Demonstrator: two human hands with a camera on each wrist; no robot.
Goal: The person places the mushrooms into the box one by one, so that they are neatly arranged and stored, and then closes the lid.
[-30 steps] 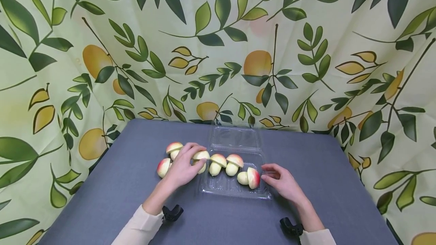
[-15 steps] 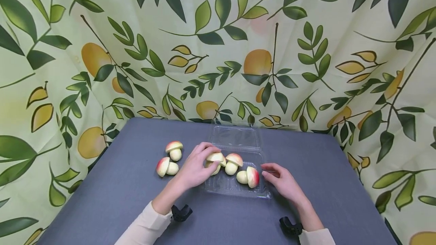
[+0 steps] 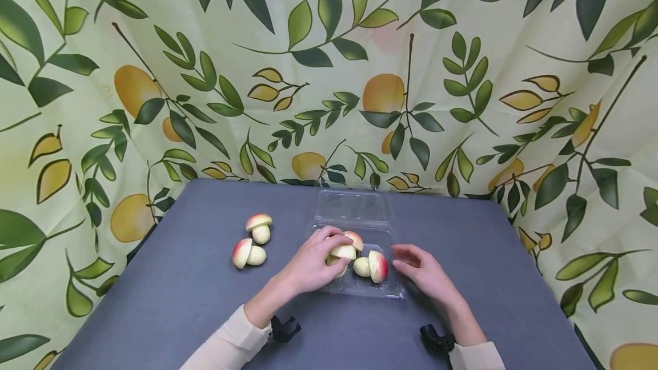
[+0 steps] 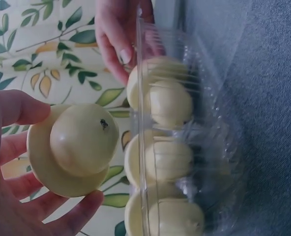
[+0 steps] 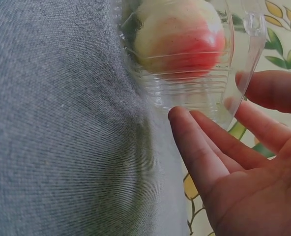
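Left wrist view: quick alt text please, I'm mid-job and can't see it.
The left hand holds a pale, mushroom-shaped piece beside a clear plastic container, inside which three similar pieces sit in a row. The right hand is by the container's far end, with leaf-patterned cloth and a blue-grey tabletop around.

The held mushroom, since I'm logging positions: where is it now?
In the head view, the held mushroom is in the left hand, over the open clear container, left of the right hand.
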